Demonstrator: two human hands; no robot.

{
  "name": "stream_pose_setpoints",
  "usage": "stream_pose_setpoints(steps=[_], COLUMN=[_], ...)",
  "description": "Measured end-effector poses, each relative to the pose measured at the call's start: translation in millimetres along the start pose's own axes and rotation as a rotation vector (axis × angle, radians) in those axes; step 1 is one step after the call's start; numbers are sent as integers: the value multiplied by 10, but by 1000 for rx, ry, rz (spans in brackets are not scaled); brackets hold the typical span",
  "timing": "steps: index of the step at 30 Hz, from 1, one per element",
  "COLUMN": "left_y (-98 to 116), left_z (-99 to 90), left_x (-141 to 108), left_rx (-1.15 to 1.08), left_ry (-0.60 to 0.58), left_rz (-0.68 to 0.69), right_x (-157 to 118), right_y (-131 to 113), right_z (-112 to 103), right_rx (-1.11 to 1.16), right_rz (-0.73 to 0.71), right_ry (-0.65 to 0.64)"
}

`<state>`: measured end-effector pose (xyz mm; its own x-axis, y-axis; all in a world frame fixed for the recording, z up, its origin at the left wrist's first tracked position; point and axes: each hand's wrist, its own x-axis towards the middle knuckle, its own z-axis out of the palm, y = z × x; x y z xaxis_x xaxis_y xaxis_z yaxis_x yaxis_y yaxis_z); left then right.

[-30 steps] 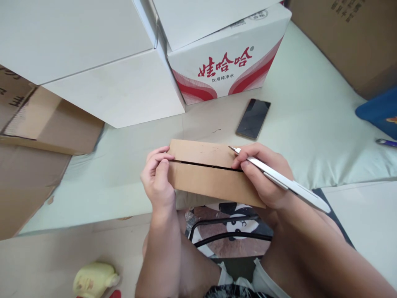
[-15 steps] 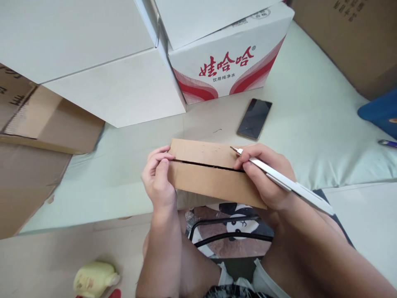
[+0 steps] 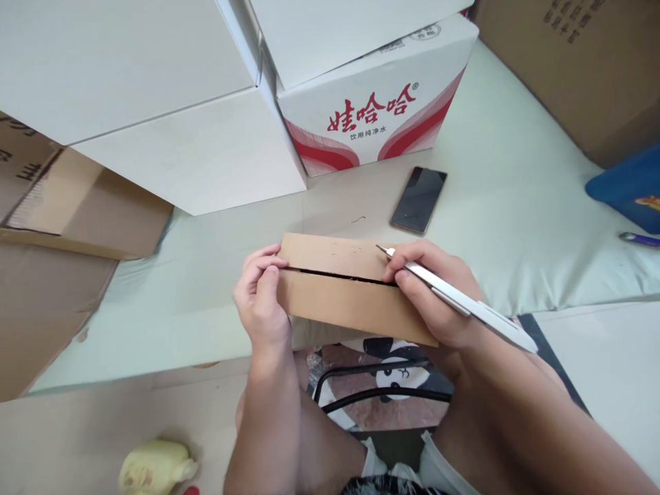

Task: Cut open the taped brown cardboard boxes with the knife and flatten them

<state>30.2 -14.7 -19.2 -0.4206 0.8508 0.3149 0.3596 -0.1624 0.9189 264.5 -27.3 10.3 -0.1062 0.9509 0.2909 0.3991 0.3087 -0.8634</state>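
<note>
A small brown cardboard box point(image 3: 355, 306) with a dark slit running along its top is held in front of me. My left hand point(image 3: 262, 292) grips its left end, with the thumb on the near flap and the fingers around the far side. In my right hand point(image 3: 438, 289) is a slim white utility knife point(image 3: 454, 295), its thin dark tip pointing left above the far flap. Fingers of that same hand also rest against the box's right end. Small scratch-like marks show on the far flap. The box's underside is hidden.
A black phone point(image 3: 419, 199) lies on the pale green cloth point(image 3: 515, 206). Behind it stand a red-and-white carton point(image 3: 392, 130) and white boxes point(image 3: 196, 151). Brown cartons point(image 3: 118, 213) flank both sides. A blue object point(image 3: 629, 185) and purple pen point(image 3: 639, 238) lie right. A yellow bottle point(image 3: 157, 467) is on the floor.
The view has shifted slightly. Both hands keep the same hold on the box, and the knife tip stays over the far flap with hardly any movement.
</note>
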Motion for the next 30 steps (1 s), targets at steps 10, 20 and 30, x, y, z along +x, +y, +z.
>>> stream_pose_setpoints(steps=[10,20,30], left_y=[41,41,3], left_z=[-46,-87,-96], left_x=[-20,-8,2], left_rx=[8,65,100], left_ry=[-31,-100,-145], left_rz=[7,91,118], right_x=[5,36,66], right_y=[48,52,71], right_z=[-23,-2,-1], right_rx=[24,74,160], right_rz=[-14,48,114], right_ry=[-7,17,14])
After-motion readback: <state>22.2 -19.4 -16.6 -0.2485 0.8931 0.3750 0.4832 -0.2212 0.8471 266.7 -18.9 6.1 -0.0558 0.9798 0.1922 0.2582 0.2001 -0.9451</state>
